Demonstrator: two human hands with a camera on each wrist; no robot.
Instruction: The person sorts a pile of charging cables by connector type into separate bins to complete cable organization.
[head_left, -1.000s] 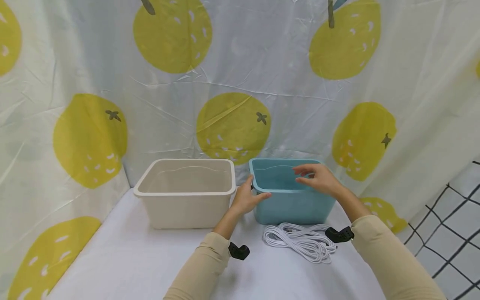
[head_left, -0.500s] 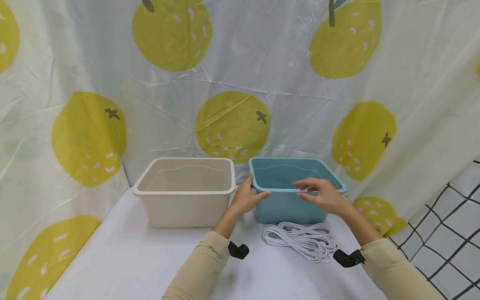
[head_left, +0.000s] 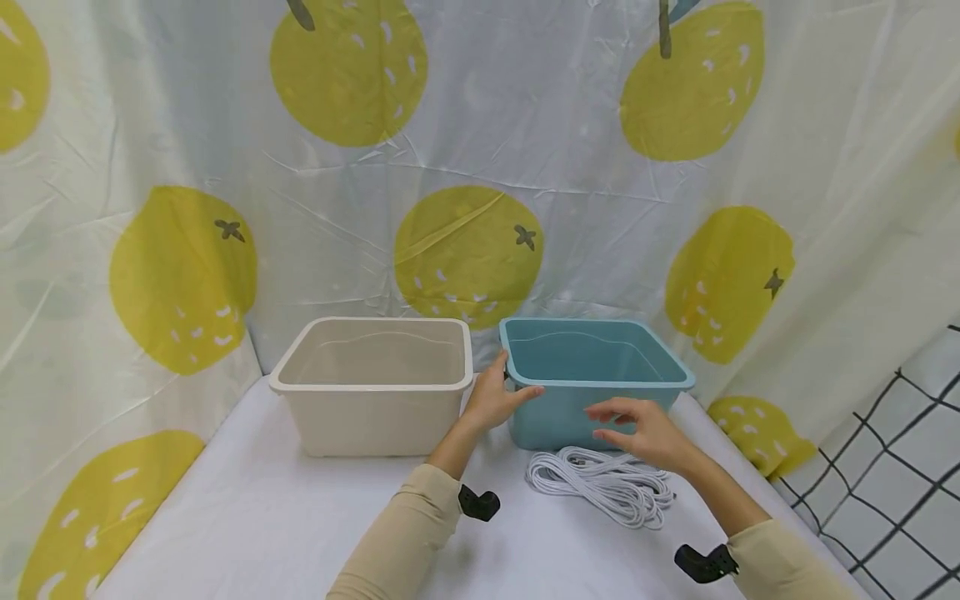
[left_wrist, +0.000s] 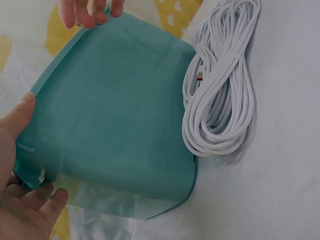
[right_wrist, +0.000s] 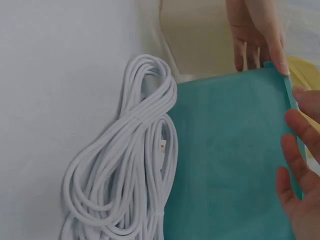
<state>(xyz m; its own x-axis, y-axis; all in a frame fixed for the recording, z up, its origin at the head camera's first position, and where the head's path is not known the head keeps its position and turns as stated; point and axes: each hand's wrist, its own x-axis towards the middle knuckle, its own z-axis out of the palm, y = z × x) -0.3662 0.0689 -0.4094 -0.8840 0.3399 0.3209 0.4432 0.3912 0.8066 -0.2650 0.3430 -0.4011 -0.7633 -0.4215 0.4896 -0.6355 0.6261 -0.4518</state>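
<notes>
My left hand [head_left: 493, 398] grips the left front corner of a teal plastic bin [head_left: 562, 417]. Its thumb lies at the rim and the fingers are at the bin's left side, as the left wrist view also shows. In front of the bin's wall hovers my right hand [head_left: 637, 429], fingers loosely bent and nothing in them, over the back of a coiled bundle of white cable [head_left: 600, 483]. That bundle [left_wrist: 220, 90] lies on the white cloth, close against the bin's front; a small connector [right_wrist: 163, 146] peeks out among the loops.
A beige bin [head_left: 375, 421] stands left of the teal one. Behind both hangs a curtain [head_left: 577, 250] printed with yellow fruit. A black wire grid [head_left: 892, 467] stands at the right, past the edge of the white-covered table [head_left: 262, 517].
My right hand has come down and toward me, from over the teal bin's opening to in front of its wall, above the cable. The left hand stays at the corner.
</notes>
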